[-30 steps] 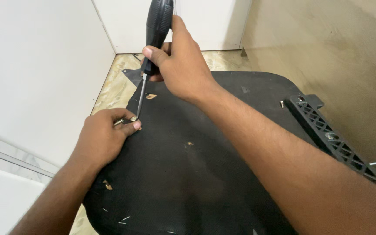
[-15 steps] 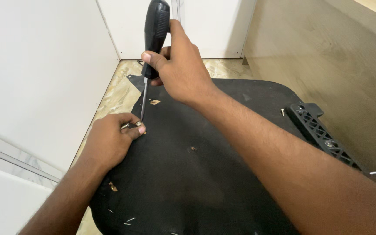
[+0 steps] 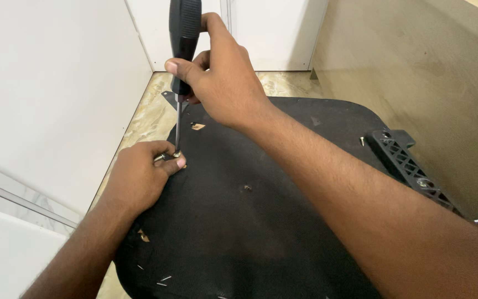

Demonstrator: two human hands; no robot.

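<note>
At 6 o'clock, nearest the camera, a few pale staples (image 3: 161, 279) lie scattered on a black fabric-covered panel (image 3: 261, 232), which fills the middle of the view and has rounded corners. A small tan wood chip (image 3: 143, 236) sits near its edge at 7 o'clock. The left hand (image 3: 139, 177) comes in from 7 o'clock and rests on the panel's edge, its grip pressed together, thumb and forefinger pinching a small metal screw (image 3: 168, 156) that stands at the panel's 10 o'clock edge. A tiny dark fitting (image 3: 246, 188) sits in the fabric near the centre. The screwdriver (image 3: 182, 61) stands almost upright above the screw: a thin steel shaft with its tip on the screw head, and a thick black handle rising to 12 o'clock. The right hand (image 3: 222, 83), its forearm crossing from 4 o'clock, has its grip closed around the lower part of the handle, thumb laid across the front. Just beyond the tip lies another tan chip (image 3: 198, 127). At 3 o'clock a black plastic lattice part (image 3: 410, 166) leans on the panel's edge. Beyond the panel at 11 o'clock a mottled beige floor (image 3: 150, 111) shows, bordered by a white wall (image 3: 51, 83) at 9 o'clock and a tan surface (image 3: 427, 66) at 2 o'clock
</note>
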